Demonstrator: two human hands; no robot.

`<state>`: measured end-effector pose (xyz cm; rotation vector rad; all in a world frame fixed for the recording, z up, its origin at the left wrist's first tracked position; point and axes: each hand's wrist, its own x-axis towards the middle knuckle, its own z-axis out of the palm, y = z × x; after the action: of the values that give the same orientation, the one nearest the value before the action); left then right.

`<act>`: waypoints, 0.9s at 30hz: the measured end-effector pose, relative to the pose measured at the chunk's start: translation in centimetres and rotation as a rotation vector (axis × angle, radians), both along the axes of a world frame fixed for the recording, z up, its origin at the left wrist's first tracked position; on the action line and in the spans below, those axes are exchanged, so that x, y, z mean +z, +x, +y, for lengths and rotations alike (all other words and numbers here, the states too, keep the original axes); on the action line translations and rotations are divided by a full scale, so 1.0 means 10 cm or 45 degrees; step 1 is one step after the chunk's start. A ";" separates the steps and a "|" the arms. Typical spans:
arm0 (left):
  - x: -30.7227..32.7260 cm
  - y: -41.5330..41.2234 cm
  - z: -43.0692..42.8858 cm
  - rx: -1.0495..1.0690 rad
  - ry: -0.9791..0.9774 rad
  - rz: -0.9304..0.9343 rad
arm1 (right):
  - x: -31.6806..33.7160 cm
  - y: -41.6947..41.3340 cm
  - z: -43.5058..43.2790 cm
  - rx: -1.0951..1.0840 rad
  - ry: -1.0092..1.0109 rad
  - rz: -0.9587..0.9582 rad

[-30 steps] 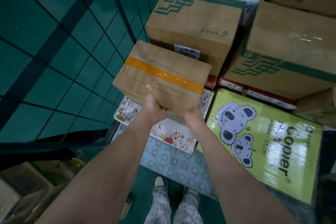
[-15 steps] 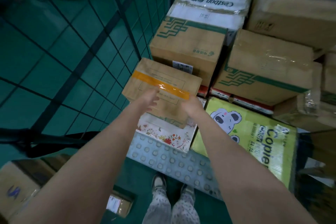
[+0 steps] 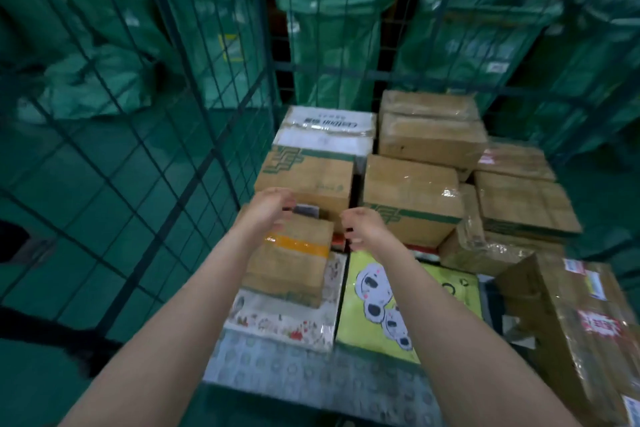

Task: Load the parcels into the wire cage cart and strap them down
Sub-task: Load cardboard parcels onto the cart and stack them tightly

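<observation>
1. The left hand [image 3: 268, 206] hovers over the far left corner of the small brown box [image 3: 289, 262]; its fingers are curled loosely and spread, gripping nothing. Whether the fingertips brush the cardboard cannot be told through the blur.
2. The right hand [image 3: 362, 227] hangs just beside the box's far right corner, fingers half bent and apart, empty.
3. The small brown box, crossed by a band of orange tape [image 3: 298, 244], lies flat on a floral-printed flat parcel [image 3: 277, 317] inside the wire cage cart [image 3: 194, 163], near its left mesh wall.
4. Right beside it lies a yellow-green carton [image 3: 440, 291] printed with cartoon koalas.
5. Behind the hands stand two cardboard cartons with green printed bands [image 3: 306, 172], and behind those a white-wrapped pack [image 3: 325, 128] and a tape-glossed brown carton [image 3: 431, 130].
6. More brown boxes are stacked at the right [image 3: 523, 204], and a large carton with red and white labels [image 3: 575, 329] tilts at the near right.
7. A pale, dimpled sheet [image 3: 311, 371] covers the cart's near edge.
8. Beyond the green mesh stand soft green sacks [image 3: 332, 35], open at the top.
</observation>
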<state>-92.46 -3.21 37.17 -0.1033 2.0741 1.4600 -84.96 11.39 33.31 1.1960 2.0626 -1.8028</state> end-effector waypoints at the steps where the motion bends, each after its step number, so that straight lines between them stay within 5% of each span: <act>1: 0.07 0.01 0.03 -0.024 0.018 0.015 | 0.07 0.04 0.01 -0.052 -0.022 0.037; 10: 0.63 0.29 0.12 -0.286 0.065 0.138 | 0.66 0.46 -0.02 -0.385 -0.064 0.297; 27: 0.68 1.42 0.50 -0.775 0.143 0.163 | 0.78 2.15 -0.22 -0.981 0.036 0.507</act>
<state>-78.25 1.75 43.92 0.6266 1.8758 1.2109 -63.45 9.16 41.13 1.9697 1.9489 -2.5086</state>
